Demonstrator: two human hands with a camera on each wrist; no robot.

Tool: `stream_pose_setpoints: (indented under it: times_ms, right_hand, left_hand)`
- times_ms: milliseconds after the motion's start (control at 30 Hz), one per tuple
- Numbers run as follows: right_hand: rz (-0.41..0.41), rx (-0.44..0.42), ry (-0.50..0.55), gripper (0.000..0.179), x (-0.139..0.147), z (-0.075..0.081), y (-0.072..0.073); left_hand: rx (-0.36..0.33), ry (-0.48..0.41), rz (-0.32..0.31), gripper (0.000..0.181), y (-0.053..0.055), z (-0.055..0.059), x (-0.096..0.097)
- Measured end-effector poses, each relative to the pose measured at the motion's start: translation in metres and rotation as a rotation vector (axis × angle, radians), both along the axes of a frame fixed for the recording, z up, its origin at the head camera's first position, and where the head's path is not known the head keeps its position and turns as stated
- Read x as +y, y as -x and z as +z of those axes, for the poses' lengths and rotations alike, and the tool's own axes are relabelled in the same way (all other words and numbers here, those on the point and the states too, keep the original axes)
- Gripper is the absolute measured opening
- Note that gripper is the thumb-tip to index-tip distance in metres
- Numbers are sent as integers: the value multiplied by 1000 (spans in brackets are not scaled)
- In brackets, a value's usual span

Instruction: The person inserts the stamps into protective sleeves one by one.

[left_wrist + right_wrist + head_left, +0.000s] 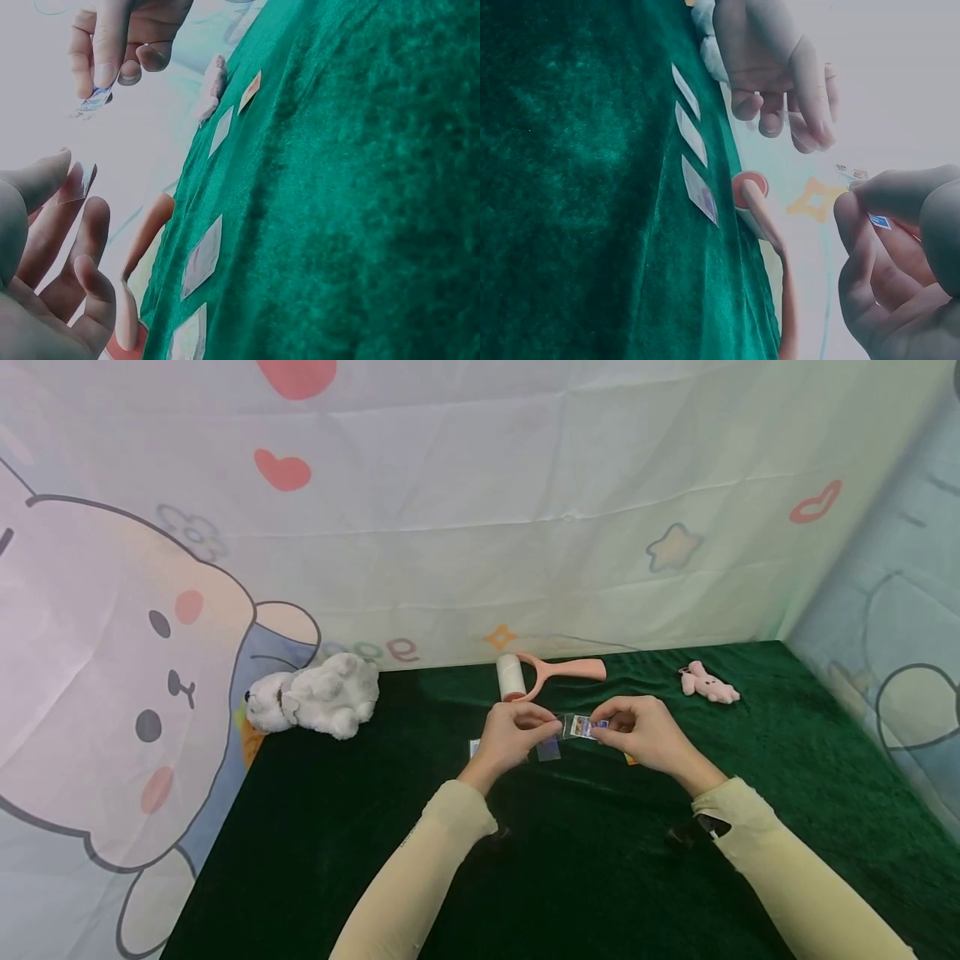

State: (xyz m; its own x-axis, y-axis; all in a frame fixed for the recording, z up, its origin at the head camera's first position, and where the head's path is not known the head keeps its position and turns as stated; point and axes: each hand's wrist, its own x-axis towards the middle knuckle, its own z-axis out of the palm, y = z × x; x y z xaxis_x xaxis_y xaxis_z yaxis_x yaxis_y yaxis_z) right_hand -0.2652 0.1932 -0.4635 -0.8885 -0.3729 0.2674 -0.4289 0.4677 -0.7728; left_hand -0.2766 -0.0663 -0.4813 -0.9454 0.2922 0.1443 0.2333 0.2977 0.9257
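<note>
My left hand pinches the edge of a clear plastic sleeve between thumb and finger. Facing it, my right hand pinches a small printed card with blue on it. Card and sleeve line up between the two hands, held above the dark green cloth, and the card's right end is hidden by fingers. In the right wrist view, a blue corner of the card shows below my right thumb. Under the hands several small flat cards lie in a row, among them a purplish card and an orange piece.
Behind my hands lies a lint roller with a white roll and a pink handle. A white plush dog rests at the back left, a small pink plush toy at the back right. A printed curtain hangs behind the green cloth.
</note>
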Motion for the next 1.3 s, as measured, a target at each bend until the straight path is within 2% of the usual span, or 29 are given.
stream_pose_setpoints:
  times_ms: [133,333,600,1300]
  right_hand:
    - [-10,-7,-1,13,0,0,0]
    - [-12,-14,13,14,0,-1,0]
    - [-11,-7,4,12,-1,0,1]
    - [-2,21,-45,11,-2,3,0]
  left_hand:
    - [-26,-21,-17,14,-1,-2,0]
    - [-29,-30,23,14,-1,-1,1]
    - [-41,-28,46,16,-1,1,0]
    - [-61,-23,43,16,-1,1,-1]
